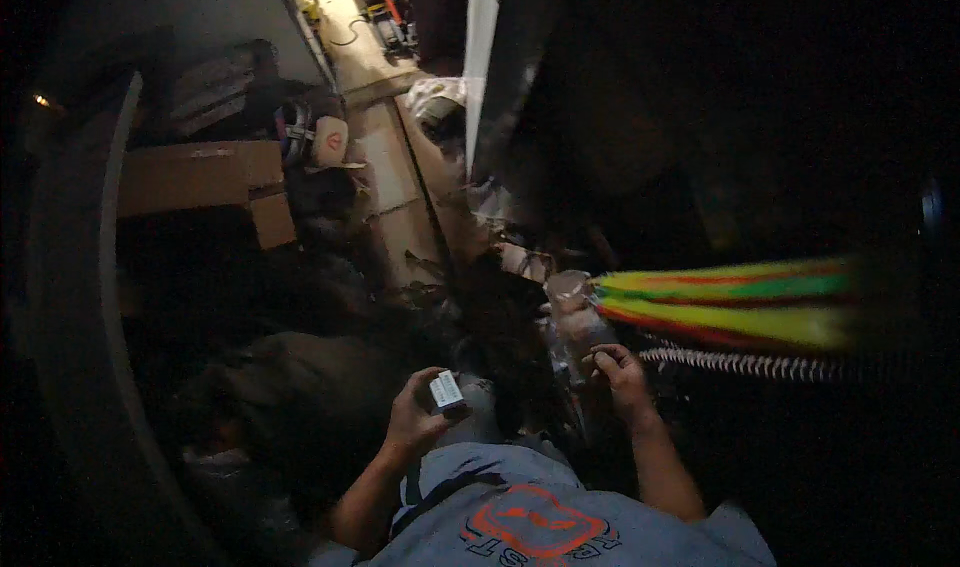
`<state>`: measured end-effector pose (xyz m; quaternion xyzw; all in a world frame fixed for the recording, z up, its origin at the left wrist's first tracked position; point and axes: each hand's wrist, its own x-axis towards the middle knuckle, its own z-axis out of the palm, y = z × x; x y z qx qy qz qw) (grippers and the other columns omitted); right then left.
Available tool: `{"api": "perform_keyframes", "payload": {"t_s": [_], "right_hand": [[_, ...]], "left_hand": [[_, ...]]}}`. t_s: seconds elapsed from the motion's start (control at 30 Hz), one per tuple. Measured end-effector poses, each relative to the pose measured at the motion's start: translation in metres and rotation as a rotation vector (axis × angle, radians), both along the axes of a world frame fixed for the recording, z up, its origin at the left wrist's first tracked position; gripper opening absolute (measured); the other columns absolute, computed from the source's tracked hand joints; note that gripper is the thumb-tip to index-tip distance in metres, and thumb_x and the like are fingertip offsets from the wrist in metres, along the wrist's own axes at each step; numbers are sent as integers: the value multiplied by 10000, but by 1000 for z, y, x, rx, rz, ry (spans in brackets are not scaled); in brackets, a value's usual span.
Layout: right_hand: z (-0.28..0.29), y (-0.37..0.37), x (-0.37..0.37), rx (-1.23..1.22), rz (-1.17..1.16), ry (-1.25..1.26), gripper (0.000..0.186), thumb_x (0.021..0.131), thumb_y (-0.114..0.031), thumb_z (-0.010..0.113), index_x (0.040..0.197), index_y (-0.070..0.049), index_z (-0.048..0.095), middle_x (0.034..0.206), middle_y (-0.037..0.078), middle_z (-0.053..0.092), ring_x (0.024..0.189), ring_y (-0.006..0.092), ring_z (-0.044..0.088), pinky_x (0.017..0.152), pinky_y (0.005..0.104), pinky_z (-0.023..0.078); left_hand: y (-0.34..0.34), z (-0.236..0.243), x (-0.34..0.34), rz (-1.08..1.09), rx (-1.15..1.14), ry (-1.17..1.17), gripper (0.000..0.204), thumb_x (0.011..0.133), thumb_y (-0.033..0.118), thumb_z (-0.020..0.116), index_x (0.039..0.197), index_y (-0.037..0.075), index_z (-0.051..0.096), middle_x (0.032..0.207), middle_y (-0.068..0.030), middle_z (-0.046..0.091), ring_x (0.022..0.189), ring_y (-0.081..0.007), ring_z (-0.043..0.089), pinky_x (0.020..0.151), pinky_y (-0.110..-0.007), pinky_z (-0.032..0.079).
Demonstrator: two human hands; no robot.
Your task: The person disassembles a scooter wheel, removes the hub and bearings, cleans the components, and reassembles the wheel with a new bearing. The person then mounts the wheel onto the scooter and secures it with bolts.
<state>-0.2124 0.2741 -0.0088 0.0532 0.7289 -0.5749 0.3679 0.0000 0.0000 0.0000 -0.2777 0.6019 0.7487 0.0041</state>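
My left hand (420, 407) is closed on a small dark box (450, 407) with a white label, held low at the middle. My right hand (620, 377) is closed, thumb and fingers together, at a long clear plastic wrapper (575, 327); exactly what its fingertips hold is hard to make out. Just above that hand, a blurred bundle of yellow, green and red strands (730, 292) stretches to the right from the wrapper's upper end. A pale ridged, coiled strip (770, 367) lies below the strands, beside my right hand.
Cardboard boxes (195, 179) and dark clutter fill the left, behind a curved grey edge (118, 167). A plank-like walkway (390, 182) runs from the middle to a lit area (350, 17) with tools. A white upright post (478, 87) borders it. The right side is very dark.
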Motion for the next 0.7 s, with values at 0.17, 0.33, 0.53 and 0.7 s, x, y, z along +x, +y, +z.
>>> {"api": "perform_keyframes", "payload": {"t_s": [0.17,0.33,0.53,0.7], "right_hand": [[5,-104,-59,51,175,-65,335,878,-237,647,1105,9,621,994,89,666,870,157,605,788,291,486],[-13,-196,-112,57,359,42,326,875,-243,650,1080,10,635,988,99,666,873,159,613,772,280,492],[-46,-233,-144,57,388,107,271,884,-185,632,1065,17,628,974,91,672,885,165,627,795,290,500],[-40,-273,-160,36,420,89,284,859,-202,641,1038,18,651,971,89,670,889,169,613,809,297,478]], "left_hand": [[-56,13,-2,381,341,-104,591,790,70,733,1305,62,444,1138,-123,601,986,-207,607,874,-342,513],[-109,2,1,613,611,-89,434,884,116,594,1286,69,438,1230,-182,531,936,-275,620,823,-417,549],[-147,11,-46,510,586,-24,517,845,169,705,1268,53,432,1257,-187,520,873,-272,638,758,-407,574],[-201,52,-90,456,548,-15,494,816,193,731,1207,23,483,1160,-155,594,847,-225,633,734,-361,554]]}}
